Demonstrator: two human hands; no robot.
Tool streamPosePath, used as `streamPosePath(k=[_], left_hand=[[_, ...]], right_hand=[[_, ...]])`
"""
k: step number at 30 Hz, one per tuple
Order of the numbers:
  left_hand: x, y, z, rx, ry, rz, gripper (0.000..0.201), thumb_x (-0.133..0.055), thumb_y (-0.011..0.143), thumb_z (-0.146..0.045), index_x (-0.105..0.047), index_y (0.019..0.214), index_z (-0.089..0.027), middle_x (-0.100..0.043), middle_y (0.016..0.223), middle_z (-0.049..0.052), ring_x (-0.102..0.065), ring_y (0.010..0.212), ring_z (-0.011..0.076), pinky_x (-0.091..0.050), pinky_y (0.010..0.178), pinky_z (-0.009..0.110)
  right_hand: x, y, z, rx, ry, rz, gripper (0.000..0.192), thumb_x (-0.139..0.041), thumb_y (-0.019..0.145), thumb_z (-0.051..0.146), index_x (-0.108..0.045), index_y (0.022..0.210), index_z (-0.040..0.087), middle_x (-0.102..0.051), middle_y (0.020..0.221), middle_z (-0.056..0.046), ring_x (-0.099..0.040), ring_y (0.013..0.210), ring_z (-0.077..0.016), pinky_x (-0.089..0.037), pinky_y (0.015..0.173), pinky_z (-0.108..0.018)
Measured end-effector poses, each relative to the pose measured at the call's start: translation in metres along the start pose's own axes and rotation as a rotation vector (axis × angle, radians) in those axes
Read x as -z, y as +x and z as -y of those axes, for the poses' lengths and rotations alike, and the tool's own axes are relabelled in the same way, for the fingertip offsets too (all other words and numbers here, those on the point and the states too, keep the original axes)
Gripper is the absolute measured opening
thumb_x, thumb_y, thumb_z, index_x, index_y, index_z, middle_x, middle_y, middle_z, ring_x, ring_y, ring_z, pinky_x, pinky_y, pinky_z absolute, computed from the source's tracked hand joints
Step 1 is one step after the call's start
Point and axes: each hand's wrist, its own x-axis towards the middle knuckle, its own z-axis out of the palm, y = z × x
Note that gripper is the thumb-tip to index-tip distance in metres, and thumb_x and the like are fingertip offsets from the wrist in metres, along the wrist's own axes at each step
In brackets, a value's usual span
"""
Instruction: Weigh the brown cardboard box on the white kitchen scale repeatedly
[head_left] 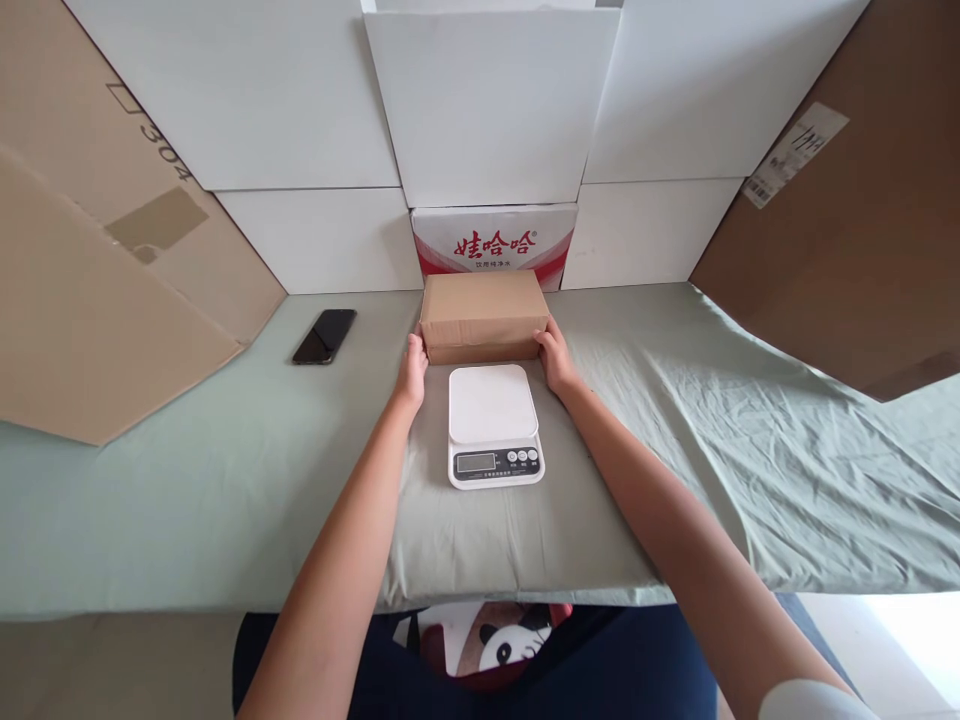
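Note:
A closed brown cardboard box (484, 320) sits at the back of the cloth-covered table, between my two hands. My left hand (412, 370) presses on its left side, the thumb up and the other fingers mostly hidden behind the edge. At the box's right front corner, my right hand (556, 355) grips with the thumb on the front face and the fingers around the side. Just in front of the box lies a white kitchen scale (493, 405), with a small grey display and several round buttons on its near edge.
A black phone (325, 336) lies to the left on the green-grey cloth (225, 480). Behind the box stands a white and red carton (495, 238) against white panels. Large cardboard sheets lean in at the left (112, 260) and right (847, 230).

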Motion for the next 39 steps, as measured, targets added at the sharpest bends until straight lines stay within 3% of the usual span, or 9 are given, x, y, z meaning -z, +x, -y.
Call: streamPosePath(k=[4, 10, 15, 19, 26, 30, 34, 39], left_hand=[[-0.007, -0.003, -0.002, -0.031, 0.002, 0.005, 0.092, -0.037, 0.083, -0.091, -0.058, 0.143, -0.025, -0.053, 0.159, 0.013, -0.040, 0.155, 0.0312, -0.032, 0.127, 0.048], [-0.005, -0.017, -0.007, -0.102, 0.074, -0.050, 0.080, -0.044, 0.089, -0.082, -0.060, 0.141, -0.024, -0.059, 0.153, 0.013, -0.044, 0.153, 0.0295, -0.032, 0.127, 0.046], [-0.004, -0.053, -0.038, -0.308, 0.240, -0.020, 0.076, -0.042, 0.092, -0.079, -0.058, 0.143, -0.024, -0.058, 0.153, 0.014, -0.045, 0.151, 0.0327, -0.033, 0.126, 0.046], [-0.006, -0.083, -0.058, -0.402, 0.222, -0.017, 0.082, -0.042, 0.091, -0.079, -0.050, 0.151, -0.024, -0.056, 0.154, 0.015, -0.045, 0.150, 0.0360, -0.037, 0.123, 0.046], [-0.006, -0.143, -0.055, -0.263, 0.142, 0.005, 0.084, -0.039, 0.091, -0.080, -0.050, 0.152, -0.024, -0.059, 0.151, 0.015, -0.044, 0.151, 0.0369, -0.040, 0.122, 0.049], [-0.008, -0.170, -0.058, -0.212, 0.126, 0.035, 0.083, -0.038, 0.090, -0.080, -0.053, 0.149, -0.024, -0.058, 0.151, 0.015, -0.042, 0.152, 0.0372, -0.038, 0.124, 0.050], [-0.009, -0.175, -0.059, -0.204, 0.116, 0.048, 0.084, -0.039, 0.090, -0.081, -0.052, 0.149, -0.022, -0.058, 0.151, 0.016, -0.043, 0.151, 0.0383, -0.040, 0.121, 0.052], [-0.005, -0.170, -0.055, -0.190, 0.107, 0.028, 0.086, -0.039, 0.090, -0.080, -0.050, 0.151, -0.020, -0.057, 0.152, 0.017, -0.043, 0.151, 0.0391, -0.041, 0.120, 0.052]], right_hand=[[-0.010, -0.008, 0.017, 0.041, -0.079, -0.013, 0.058, -0.056, 0.084, 0.036, -0.054, 0.142, 0.036, -0.060, 0.152, 0.006, -0.045, 0.148, -0.0286, -0.030, 0.132, -0.051], [-0.014, -0.015, 0.022, 0.104, -0.106, -0.038, 0.066, -0.058, 0.084, 0.038, -0.044, 0.149, 0.038, -0.056, 0.155, 0.005, -0.038, 0.153, -0.0277, -0.026, 0.133, -0.051], [-0.020, -0.035, 0.025, 0.181, -0.107, -0.045, 0.078, -0.065, 0.084, 0.050, -0.035, 0.155, 0.036, -0.047, 0.162, 0.001, -0.030, 0.159, -0.0277, -0.021, 0.136, -0.050], [-0.024, -0.060, 0.033, 0.209, -0.091, -0.032, 0.092, -0.066, 0.084, 0.061, -0.022, 0.161, 0.035, -0.039, 0.168, -0.001, -0.020, 0.164, -0.0280, -0.015, 0.138, -0.050], [-0.019, -0.113, 0.042, 0.237, -0.076, -0.068, 0.088, -0.064, 0.085, 0.064, -0.026, 0.161, 0.037, -0.031, 0.172, 0.001, -0.015, 0.166, -0.0291, -0.017, 0.138, -0.050], [-0.012, -0.135, 0.044, 0.228, -0.042, -0.084, 0.080, -0.063, 0.086, 0.061, -0.035, 0.157, 0.037, -0.038, 0.169, 0.001, -0.018, 0.165, -0.0302, -0.021, 0.137, -0.049], [-0.007, -0.141, 0.044, 0.229, -0.076, -0.080, 0.080, -0.062, 0.087, 0.060, -0.035, 0.158, 0.036, -0.042, 0.167, 0.000, -0.020, 0.164, -0.0298, -0.024, 0.136, -0.050], [-0.006, -0.137, 0.043, 0.252, -0.125, -0.014, 0.082, -0.058, 0.090, 0.060, -0.026, 0.161, 0.034, -0.029, 0.173, 0.000, -0.024, 0.163, -0.0304, -0.029, 0.134, -0.050]])
